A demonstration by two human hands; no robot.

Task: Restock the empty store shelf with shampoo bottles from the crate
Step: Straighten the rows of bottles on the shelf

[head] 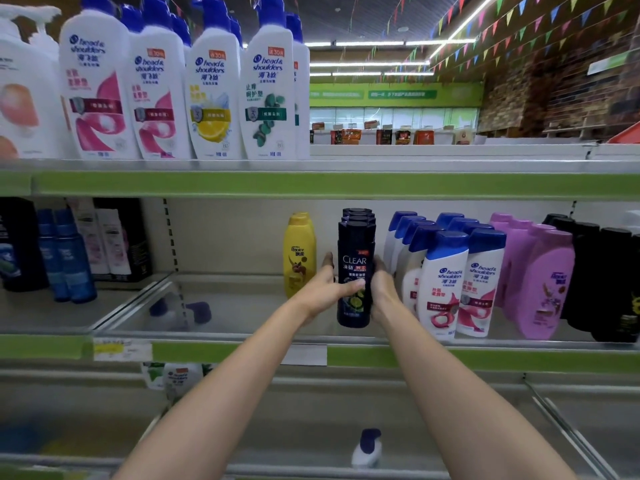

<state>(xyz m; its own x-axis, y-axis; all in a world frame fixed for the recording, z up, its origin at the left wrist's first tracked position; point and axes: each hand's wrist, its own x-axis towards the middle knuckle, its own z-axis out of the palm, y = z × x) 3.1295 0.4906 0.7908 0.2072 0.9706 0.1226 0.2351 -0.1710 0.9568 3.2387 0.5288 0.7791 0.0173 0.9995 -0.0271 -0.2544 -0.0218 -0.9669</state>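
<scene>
A dark navy Clear shampoo bottle (356,244) stands upright at the front of a row of like bottles on the middle shelf (242,308). My left hand (329,285) holds its left side, thumb across the label. Against its right side lies my right hand (382,282), fingers reaching behind the bottle. To the left a yellow Rejoice bottle (299,252) stands alone, with bare shelf further left. The crate is out of view.
White Head & Shoulders bottles (460,282) with blue caps, then purple bottles (540,278) and black ones, crowd the shelf on the right. Large pump bottles (214,91) fill the top shelf. One white bottle (367,448) lies on the lower shelf. Blue spray bottles (65,254) stand far left.
</scene>
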